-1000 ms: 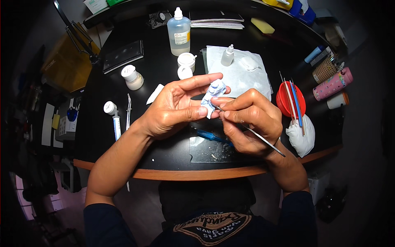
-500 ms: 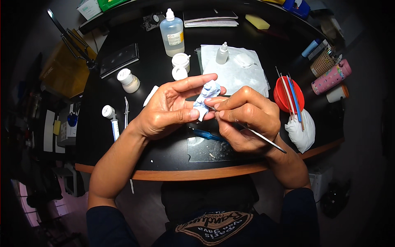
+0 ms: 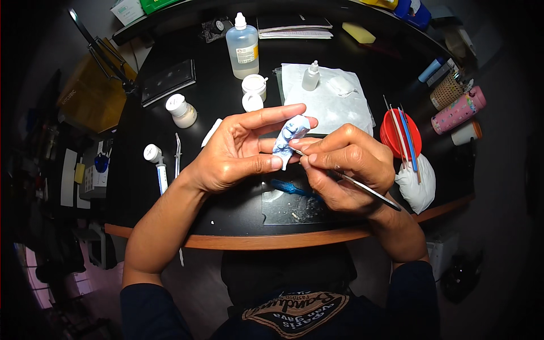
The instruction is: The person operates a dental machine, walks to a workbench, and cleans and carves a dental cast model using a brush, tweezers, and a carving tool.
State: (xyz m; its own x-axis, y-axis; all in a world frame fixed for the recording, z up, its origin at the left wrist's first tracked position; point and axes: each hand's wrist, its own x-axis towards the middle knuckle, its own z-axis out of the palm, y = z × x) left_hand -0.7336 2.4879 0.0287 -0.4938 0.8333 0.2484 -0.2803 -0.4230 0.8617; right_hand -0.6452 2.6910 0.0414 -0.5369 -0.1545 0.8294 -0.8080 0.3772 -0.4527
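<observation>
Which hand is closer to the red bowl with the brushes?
Right. The right hand is just left of the red bowl; the left hand is farther left.

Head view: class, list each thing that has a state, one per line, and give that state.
Pale blue plaster cast: held off the table in left hand.
Thin metal tool: gripped in right hand, tip at the cast.
Clear plastic bottle: upright, capped.
Small white dropper bottle: upright, capped.

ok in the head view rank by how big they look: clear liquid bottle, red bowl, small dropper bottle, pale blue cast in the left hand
1. clear liquid bottle
2. red bowl, close to it, unsure
3. pale blue cast, nearer the camera
4. small dropper bottle
</observation>
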